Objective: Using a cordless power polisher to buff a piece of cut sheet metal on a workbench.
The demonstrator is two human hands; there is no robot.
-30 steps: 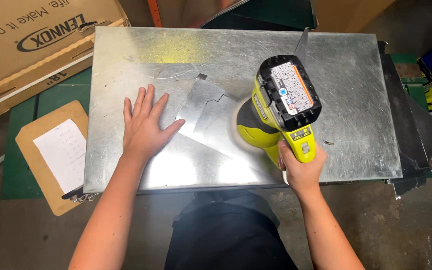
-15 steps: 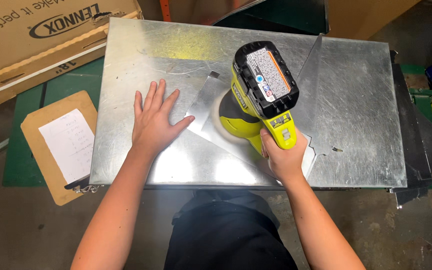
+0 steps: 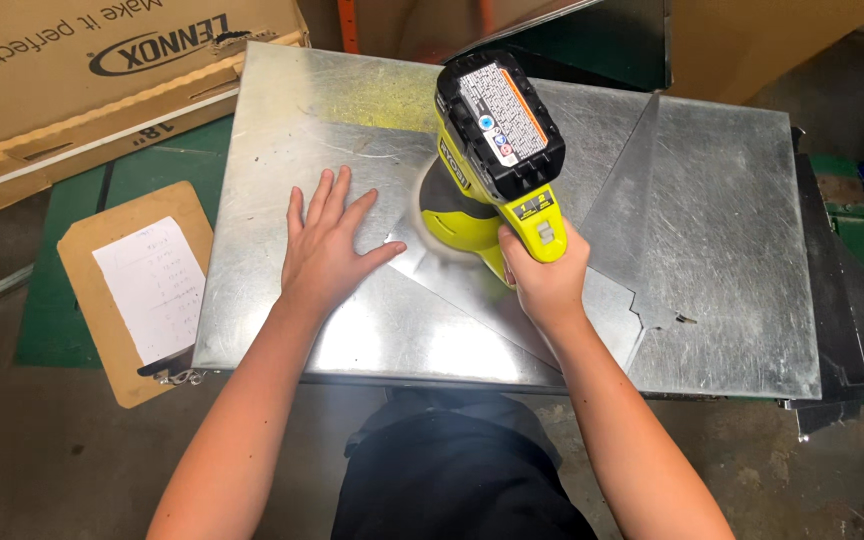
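Note:
My right hand (image 3: 544, 280) grips the handle of a yellow-green cordless sander (image 3: 482, 170) with a black battery pack on top. Its pad rests on a cut piece of sheet metal (image 3: 512, 290) that lies on a larger galvanised sheet (image 3: 732, 250). My left hand (image 3: 327, 245) lies flat with fingers spread on the metal, just left of the sander's pad, thumb pointing toward it.
A brown clipboard with a white paper (image 3: 142, 285) lies on green matting at the left. A large cardboard box (image 3: 102, 70) sits at the back left. Dark metal pieces (image 3: 852, 310) stick out past the right edge. Concrete floor lies below.
The sander has moved left and further back across the sheet with my right hand. My left hand stays pressed flat on the metal.

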